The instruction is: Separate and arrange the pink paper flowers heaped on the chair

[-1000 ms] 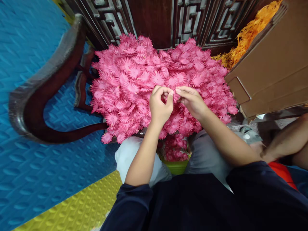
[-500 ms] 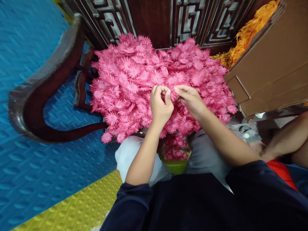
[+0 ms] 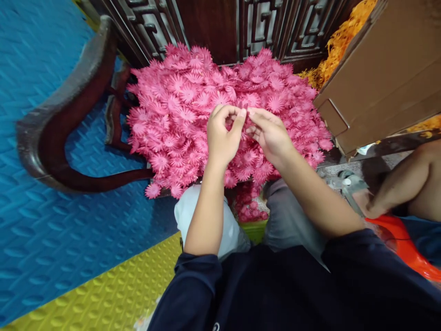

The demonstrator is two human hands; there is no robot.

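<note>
Before latticework (image 3: 264, 17), left fingers (image 3: 241, 115) and right fingers (image 3: 257, 118) pinch a pink flower (image 3: 243, 105), orientation unclear.

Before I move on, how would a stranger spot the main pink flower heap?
Find the dark carved panel up top. The main pink flower heap spreads just below it, left of the cardboard box. Colour separates it from the nearby orange strands, size from the pink flowers between the knees.
</note>
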